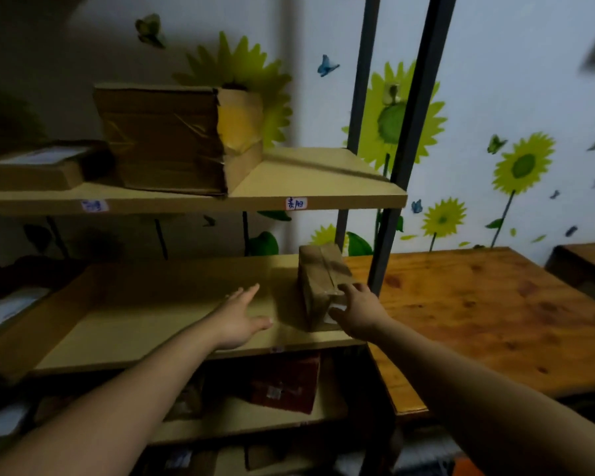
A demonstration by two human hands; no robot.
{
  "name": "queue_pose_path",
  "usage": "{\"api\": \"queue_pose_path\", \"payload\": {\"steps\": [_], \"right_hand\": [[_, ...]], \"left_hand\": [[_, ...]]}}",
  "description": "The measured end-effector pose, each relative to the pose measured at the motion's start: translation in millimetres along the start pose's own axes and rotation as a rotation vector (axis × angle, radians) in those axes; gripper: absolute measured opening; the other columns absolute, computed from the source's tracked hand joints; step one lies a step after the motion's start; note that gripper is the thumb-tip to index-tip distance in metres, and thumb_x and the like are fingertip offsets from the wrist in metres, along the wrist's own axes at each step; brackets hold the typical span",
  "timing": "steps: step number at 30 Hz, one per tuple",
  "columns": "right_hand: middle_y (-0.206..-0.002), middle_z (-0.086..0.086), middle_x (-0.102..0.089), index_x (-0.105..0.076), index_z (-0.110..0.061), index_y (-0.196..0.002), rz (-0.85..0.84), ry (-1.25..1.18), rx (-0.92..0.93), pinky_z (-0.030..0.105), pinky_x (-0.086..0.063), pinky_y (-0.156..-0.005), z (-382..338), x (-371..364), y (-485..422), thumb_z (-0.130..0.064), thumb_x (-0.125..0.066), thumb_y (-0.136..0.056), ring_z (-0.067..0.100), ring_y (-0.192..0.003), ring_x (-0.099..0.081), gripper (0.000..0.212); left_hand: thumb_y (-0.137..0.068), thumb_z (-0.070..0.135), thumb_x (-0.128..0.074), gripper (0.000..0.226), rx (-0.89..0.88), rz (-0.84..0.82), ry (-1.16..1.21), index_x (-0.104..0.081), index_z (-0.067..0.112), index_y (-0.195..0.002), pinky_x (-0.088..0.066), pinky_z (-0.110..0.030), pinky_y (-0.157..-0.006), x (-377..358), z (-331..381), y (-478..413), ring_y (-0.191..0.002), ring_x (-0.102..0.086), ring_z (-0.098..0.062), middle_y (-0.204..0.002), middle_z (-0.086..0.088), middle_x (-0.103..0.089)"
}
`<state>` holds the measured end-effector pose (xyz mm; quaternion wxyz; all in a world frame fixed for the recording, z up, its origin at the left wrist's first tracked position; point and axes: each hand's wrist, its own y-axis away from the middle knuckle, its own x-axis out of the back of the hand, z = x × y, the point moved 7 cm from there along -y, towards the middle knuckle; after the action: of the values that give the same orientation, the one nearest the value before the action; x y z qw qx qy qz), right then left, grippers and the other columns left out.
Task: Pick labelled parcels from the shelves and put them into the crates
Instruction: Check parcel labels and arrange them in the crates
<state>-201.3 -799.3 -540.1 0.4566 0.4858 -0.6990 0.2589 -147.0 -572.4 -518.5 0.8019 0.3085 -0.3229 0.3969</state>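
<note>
White tag (296,203) on upper shelf (310,176), two red handwritten characters, second like 阳, left tag (95,205) and label (336,309) on parcel (318,280) blurred

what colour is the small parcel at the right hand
Brown, taped parcel with a white label, gripped by the right hand; the head view shows it best.

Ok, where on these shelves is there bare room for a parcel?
The middle shelf is bare left of the small parcel; the upper shelf is bare between the big box and the right post. Crowded: upper left, lower shelf.
</note>
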Motion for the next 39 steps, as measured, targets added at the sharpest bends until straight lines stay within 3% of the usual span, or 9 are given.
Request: {"api": "queue_pose_path", "payload": {"steps": [7, 12, 18, 21, 23, 26, 30, 34, 39], "right_hand": [[-0.162, 0.008, -0.003, -0.017, -0.029, -0.153, 0.036, -0.091, -0.231, 0.047, -0.027, -0.117, 15, -20, -39, -0.042, -0.056, -0.093, 0.035, -0.147, -0.013, 0.072], [-0.14, 0.005, -0.029, -0.046, -0.029, -0.133, 0.022, -0.26, -0.261, 0.043, -0.054, -0.094, 21, -38, -49, -0.033, -0.066, -0.088, 0.029, -0.12, -0.049, 0.049], [-0.131, -0.002, -0.042, -0.052, -0.03, -0.117, 0.016, -0.318, -0.112, 0.041, -0.059, -0.082, 2, -52, -62, -0.034, -0.066, -0.089, 0.023, -0.113, -0.056, 0.031], [-0.131, -0.004, -0.04, -0.05, -0.032, -0.119, -0.014, -0.32, -0.018, 0.04, -0.056, -0.09, -17, -61, -63, -0.032, -0.064, -0.091, 0.022, -0.117, -0.054, 0.031], [-0.132, -0.002, -0.043, -0.05, -0.032, -0.123, -0.062, -0.306, 0.037, 0.036, -0.051, -0.099, -33, -69, -59, -0.031, -0.064, -0.091, 0.02, -0.118, -0.053, 0.035], [-0.135, -0.001, -0.041, -0.045, -0.034, -0.129, -0.117, -0.327, 0.095, 0.035, -0.048, -0.101, -63, -83, -42, -0.031, -0.063, -0.091, 0.02, -0.119, -0.053, 0.043], [-0.141, 0.003, -0.033, -0.028, -0.037, -0.145, -0.156, -0.246, 0.125, 0.034, -0.045, -0.105, -101, -99, -13, -0.036, -0.063, -0.091, 0.025, -0.125, -0.048, 0.065], [-0.145, 0.01, -0.025, -0.018, -0.031, -0.148, -0.154, -0.107, 0.073, 0.04, -0.041, -0.108, -134, -123, 19, -0.053, -0.067, -0.081, 0.03, -0.129, -0.039, 0.085], [-0.158, 0.011, -0.001, -0.009, -0.026, -0.15, -0.141, -0.004, -0.108, 0.052, -0.032, -0.112, -157, -150, 56, -0.074, -0.066, -0.066, 0.035, -0.144, -0.011, 0.112]], "left_hand": [[-0.091, 0.038, -0.057, 0.076, -0.089, -0.205, 0.088, -0.011, 0.03, -0.151, -0.018, -0.038, -0.115, -10, 17, -81, -0.146, -0.012, -0.023, -0.159, -0.001, -0.005], [-0.095, 0.033, -0.051, 0.07, -0.013, -0.245, 0.276, -0.01, 0.025, -0.151, -0.028, -0.037, -0.11, -36, 30, -116, -0.14, -0.027, -0.027, -0.156, -0.005, -0.023], [-0.094, 0.045, -0.044, 0.058, 0.177, -0.191, 0.528, -0.025, 0.03, -0.147, -0.031, -0.049, -0.11, -59, -4, -141, -0.135, -0.034, -0.028, -0.148, -0.002, -0.037], [-0.098, 0.036, -0.042, 0.047, 0.225, -0.078, 0.573, -0.033, 0.022, -0.142, -0.039, -0.044, -0.104, -51, -24, -134, -0.12, -0.047, -0.025, -0.126, 0.0, -0.052], [-0.099, 0.03, -0.043, 0.043, 0.259, -0.019, 0.605, -0.035, 0.019, -0.139, -0.043, -0.039, -0.097, -42, -42, -121, -0.107, -0.051, -0.021, -0.113, 0.002, -0.056], [-0.098, 0.027, -0.046, 0.051, 0.294, 0.003, 0.625, -0.026, 0.026, -0.146, -0.043, -0.037, -0.091, -28, -67, -96, -0.112, -0.049, -0.022, -0.135, -0.004, -0.048], [-0.095, 0.02, -0.051, 0.06, 0.297, -0.05, 0.615, -0.022, 0.031, -0.147, -0.047, -0.038, -0.087, -10, -92, -60, -0.119, -0.047, -0.023, -0.141, -0.003, -0.043], [-0.095, 0.024, -0.051, 0.057, 0.287, -0.101, 0.577, -0.026, 0.032, -0.146, -0.048, -0.038, -0.09, -4, -121, -26, -0.114, -0.051, -0.019, -0.138, 0.0, -0.049], [-0.101, 0.038, -0.032, 0.047, 0.292, -0.183, 0.613, -0.025, 0.032, -0.147, -0.035, -0.038, -0.092, -6, -140, 15, -0.129, -0.043, -0.027, -0.147, -0.001, -0.039]]}}
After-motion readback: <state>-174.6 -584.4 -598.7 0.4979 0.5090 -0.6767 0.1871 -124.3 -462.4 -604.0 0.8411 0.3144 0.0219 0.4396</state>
